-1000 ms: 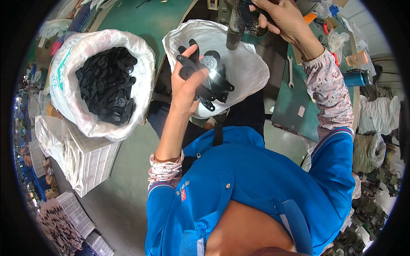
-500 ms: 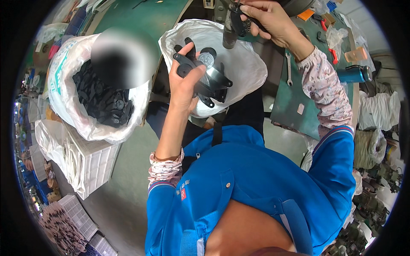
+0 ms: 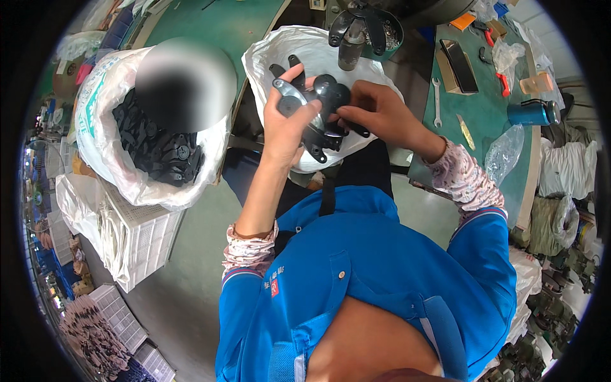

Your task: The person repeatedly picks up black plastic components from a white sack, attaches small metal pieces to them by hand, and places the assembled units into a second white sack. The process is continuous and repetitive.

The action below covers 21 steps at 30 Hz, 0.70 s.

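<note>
My left hand (image 3: 280, 130) is closed round a bunch of black, glossy, flat-armed parts (image 3: 289, 103) with holes in their ends. It holds them over an open white sack (image 3: 264, 48). My right hand (image 3: 385, 118) has its thumb and fingers pinched on a round-headed black part (image 3: 332, 94) at the right of the bunch; its fingertips are partly hidden. Beyond both hands, one more black part (image 3: 378, 35) with spread arms sits on top of a grey cylindrical post (image 3: 350, 54). The machine's dark body partly covers that area.
A large white bag (image 3: 89, 121) of similar black parts stands at left, beside a white crate (image 3: 149, 239). On the green bench at right lie a wrench (image 3: 437, 102), a phone (image 3: 459, 67), a yellow-handled cutter (image 3: 466, 132), red-handled pliers (image 3: 501, 83) and a blue bottle (image 3: 529, 113).
My right hand has come down and left from the post to the bunch in my left hand. It has let go of the black part at the post, which stays there.
</note>
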Tool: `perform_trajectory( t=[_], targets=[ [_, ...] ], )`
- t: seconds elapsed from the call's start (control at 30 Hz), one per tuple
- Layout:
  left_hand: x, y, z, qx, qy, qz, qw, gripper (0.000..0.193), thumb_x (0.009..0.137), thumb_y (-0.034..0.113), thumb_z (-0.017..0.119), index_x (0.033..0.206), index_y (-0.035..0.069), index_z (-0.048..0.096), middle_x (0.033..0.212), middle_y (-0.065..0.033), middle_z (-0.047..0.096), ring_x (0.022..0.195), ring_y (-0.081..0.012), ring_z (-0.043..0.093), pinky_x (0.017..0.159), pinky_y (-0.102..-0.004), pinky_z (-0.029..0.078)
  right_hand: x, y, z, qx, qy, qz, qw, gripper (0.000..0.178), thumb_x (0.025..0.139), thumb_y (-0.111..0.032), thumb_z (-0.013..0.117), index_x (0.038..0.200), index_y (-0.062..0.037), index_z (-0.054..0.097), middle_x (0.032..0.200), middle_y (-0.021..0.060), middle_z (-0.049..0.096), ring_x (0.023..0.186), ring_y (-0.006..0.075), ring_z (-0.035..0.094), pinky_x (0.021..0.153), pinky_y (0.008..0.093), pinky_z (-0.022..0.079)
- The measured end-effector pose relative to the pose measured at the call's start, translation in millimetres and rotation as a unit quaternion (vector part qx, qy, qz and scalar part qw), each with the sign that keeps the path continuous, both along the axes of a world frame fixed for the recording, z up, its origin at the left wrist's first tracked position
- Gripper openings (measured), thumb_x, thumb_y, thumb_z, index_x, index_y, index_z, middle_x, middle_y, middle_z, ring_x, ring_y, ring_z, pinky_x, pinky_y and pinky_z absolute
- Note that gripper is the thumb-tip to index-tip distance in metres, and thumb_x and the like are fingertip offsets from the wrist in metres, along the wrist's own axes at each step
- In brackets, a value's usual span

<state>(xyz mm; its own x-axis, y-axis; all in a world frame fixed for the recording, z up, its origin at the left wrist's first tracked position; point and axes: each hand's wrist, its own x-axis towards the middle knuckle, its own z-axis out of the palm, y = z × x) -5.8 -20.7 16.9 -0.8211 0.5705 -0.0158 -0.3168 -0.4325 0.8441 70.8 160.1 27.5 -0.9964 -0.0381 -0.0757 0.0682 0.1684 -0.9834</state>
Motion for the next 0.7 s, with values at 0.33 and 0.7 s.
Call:
perform_trajectory(
  t=[0.33, 0.7],
  targets=[
    [-8.7, -18.9, -0.2, 0.145, -0.172, -0.162, 0.961, 0.059, 0.079, 0.009, 0.06, 0.134, 0.0, 0.041, 0.116, -0.0213, 0.056, 0.103, -0.0278, 0.06, 0.066, -0.0348, 0.06, 22.2, 6.8, 55.7, 0.224, 0.228, 0.05, 0.946, 0.033, 0.094, -0.006, 0.05, 0.127, -0.0009, 0.051, 0.096, 0.0134, 0.056, 0.084, 0.0199, 0.055, 0.071, 0.0317, 0.045],
    [-3.8, -19.4, 7.9, 0.149, -0.194, -0.237, 0.94, 0.068, 0.075, 0.012, 0.062, 0.137, -0.003, 0.038, 0.119, -0.0216, 0.055, 0.101, -0.0258, 0.062, 0.059, -0.0306, 0.059, 10.9, 6.5, 50.8, 0.276, 0.346, 0.088, 0.892, 0.039, 0.084, 0.001, 0.061, 0.121, -0.0122, 0.061, 0.1, 0.011, 0.052, 0.089, 0.0262, 0.054, 0.074, 0.0332, 0.045]
  ],
)
